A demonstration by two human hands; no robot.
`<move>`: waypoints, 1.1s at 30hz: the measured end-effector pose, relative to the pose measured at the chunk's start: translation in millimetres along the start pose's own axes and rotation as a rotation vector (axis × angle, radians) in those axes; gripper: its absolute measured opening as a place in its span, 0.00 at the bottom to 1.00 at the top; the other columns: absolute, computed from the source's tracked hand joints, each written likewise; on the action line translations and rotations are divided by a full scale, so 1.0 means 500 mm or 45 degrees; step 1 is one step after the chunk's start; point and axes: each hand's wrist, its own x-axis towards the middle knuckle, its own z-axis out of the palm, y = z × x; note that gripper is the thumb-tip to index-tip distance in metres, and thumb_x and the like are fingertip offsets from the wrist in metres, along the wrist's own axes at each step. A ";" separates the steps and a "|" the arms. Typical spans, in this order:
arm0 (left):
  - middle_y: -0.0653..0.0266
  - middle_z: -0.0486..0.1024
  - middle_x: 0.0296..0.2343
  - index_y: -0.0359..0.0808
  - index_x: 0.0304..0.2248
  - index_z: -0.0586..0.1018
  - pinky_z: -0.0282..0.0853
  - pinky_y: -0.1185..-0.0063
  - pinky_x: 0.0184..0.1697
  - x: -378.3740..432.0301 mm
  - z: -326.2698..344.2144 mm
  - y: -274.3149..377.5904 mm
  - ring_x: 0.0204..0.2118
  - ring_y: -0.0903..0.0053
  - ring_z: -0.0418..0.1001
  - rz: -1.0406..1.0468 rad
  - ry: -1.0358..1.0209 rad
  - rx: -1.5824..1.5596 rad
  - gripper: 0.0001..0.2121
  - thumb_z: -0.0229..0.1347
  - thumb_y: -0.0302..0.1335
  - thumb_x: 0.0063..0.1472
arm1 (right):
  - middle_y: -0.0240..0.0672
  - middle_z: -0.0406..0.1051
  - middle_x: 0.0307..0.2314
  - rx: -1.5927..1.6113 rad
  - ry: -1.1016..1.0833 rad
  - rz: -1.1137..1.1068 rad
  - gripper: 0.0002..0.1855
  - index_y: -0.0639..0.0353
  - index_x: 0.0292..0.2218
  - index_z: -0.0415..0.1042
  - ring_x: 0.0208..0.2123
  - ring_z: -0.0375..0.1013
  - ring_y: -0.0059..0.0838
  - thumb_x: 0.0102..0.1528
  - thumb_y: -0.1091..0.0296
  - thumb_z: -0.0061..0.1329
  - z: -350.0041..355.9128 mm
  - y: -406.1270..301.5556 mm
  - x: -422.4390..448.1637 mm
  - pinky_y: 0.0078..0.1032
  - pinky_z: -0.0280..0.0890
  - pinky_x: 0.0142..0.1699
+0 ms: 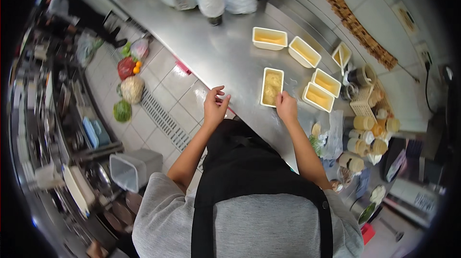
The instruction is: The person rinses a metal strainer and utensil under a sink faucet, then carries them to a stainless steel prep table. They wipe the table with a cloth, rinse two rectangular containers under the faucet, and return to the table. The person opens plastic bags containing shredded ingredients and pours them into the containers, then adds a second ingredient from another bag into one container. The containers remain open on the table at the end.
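Note:
Before me on the steel counter [230, 52] stands a white rectangular plastic tub [263, 87], with a lumpy pale-yellow mixture [272, 84] in it. My right hand [287, 107] is at the tub's right side near its close corner, fingers closed on the rim. Its fingertips are partly hidden. Empty of any object, my left hand [215, 107] hovers by the counter's front edge, fingers loosely bent and apart. Similar tubs with smoother yellow contents surround the first: one [269, 45] at the back, another [300, 56] beside it, and an adjoining pair [317, 106] to the right.
A smaller tub [346, 51] with a utensil leans towards the wall. Condiment bottles [363, 123] and a plastic basket [360, 100] crowd the right. Bagged vegetables and a cauliflower [131, 89] lie on the floor by a grey bin [138, 166]. Another person [84, 13] is at far left.

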 end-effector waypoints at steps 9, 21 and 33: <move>0.63 0.71 0.31 0.34 0.44 0.72 0.67 0.82 0.27 -0.277 -0.100 -0.065 0.23 0.82 0.69 -0.272 0.536 -0.015 0.18 0.59 0.25 0.53 | 0.54 0.70 0.21 0.033 -0.142 -0.276 0.16 0.64 0.24 0.67 0.24 0.70 0.56 0.56 0.61 0.42 0.002 -0.009 -0.019 0.47 0.63 0.29; 0.65 0.71 0.29 0.34 0.42 0.73 0.65 0.85 0.25 -0.587 -0.209 -0.200 0.20 0.85 0.66 -0.550 1.000 -0.084 0.16 0.59 0.26 0.53 | 0.53 0.67 0.18 0.152 -0.469 -0.679 0.16 0.66 0.23 0.65 0.22 0.68 0.56 0.56 0.63 0.43 0.118 -0.230 -0.208 0.44 0.60 0.26; 0.66 0.73 0.28 0.36 0.43 0.74 0.66 0.84 0.26 -0.920 -0.456 -0.358 0.22 0.85 0.68 -0.756 1.316 0.097 0.16 0.59 0.26 0.54 | 0.54 0.68 0.18 0.269 -0.804 -0.899 0.16 0.65 0.24 0.67 0.23 0.69 0.55 0.56 0.60 0.43 0.449 -0.474 -0.479 0.45 0.61 0.27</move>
